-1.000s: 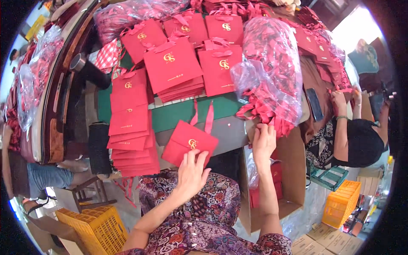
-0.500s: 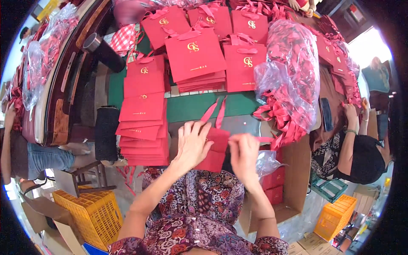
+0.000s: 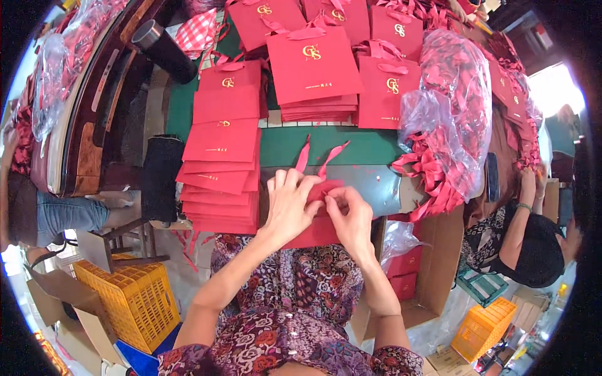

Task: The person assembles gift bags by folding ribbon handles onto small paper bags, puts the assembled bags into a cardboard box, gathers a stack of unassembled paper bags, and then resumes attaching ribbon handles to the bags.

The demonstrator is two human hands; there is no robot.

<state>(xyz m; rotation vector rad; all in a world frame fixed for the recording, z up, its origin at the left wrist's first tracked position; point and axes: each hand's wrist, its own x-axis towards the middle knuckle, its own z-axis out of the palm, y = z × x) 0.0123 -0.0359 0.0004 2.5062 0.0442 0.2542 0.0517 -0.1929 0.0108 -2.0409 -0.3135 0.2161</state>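
Observation:
A red paper bag (image 3: 308, 234) lies before me at the table's near edge, partly hidden by my hands. My left hand (image 3: 289, 202) grips its left side, fingers bent over the top and thumb on the front. From the bag's far edge stick out two red ribbon ends (image 3: 305, 156). At its upper right, my right hand (image 3: 348, 216) has thumb and forefinger pinched together; what lies between the tips is too small to make out. Left of my hands is a stack of red paper bags (image 3: 221, 182), fanned toward me.
More red gift bags with ribbon handles (image 3: 315, 66) lie at the back. A clear plastic bag of red ribbons (image 3: 448, 106) sits to the right, above an open cardboard box (image 3: 437, 276). A black tumbler (image 3: 164, 53) stands back left. Other people work at both sides.
My right hand has come left from beside the bag to its upper edge and pinches there. The ribbon ends now spread apart more. The view has shifted a little.

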